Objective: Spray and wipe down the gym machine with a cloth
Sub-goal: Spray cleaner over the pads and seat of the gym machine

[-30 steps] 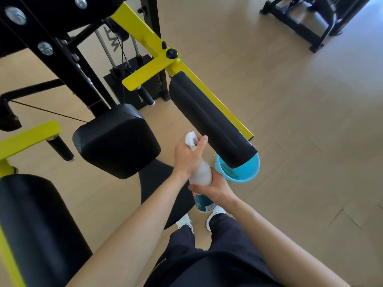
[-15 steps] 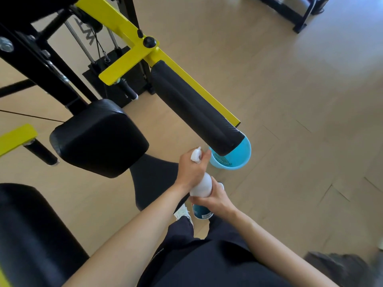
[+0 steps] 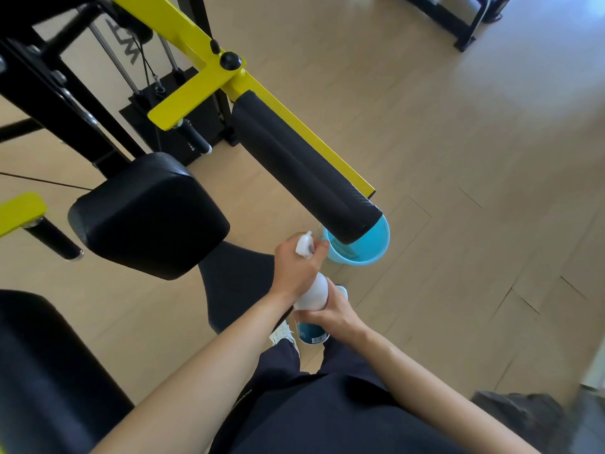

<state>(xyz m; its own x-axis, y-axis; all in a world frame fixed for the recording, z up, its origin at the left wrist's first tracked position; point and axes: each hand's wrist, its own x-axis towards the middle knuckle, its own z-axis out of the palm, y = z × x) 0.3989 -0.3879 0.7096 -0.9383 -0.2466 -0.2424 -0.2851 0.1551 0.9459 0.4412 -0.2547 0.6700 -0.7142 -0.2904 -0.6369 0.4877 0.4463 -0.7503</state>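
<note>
Left hand [image 3: 296,267] grips spray bottle [image 3: 313,294] nozzle | right hand [image 3: 330,314] wraps body

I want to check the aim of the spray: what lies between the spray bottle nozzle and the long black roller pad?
In the head view, only air, with the blue bucket on the floor behind. The spray bottle is held in both hands, just below the roller pad end.

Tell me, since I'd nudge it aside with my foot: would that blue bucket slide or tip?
The bucket looks like thin plastic, so probably light and easy to slide on the smooth floor. It's wider at the rim, so a high push might tip it. Contents are unclear.
</note>
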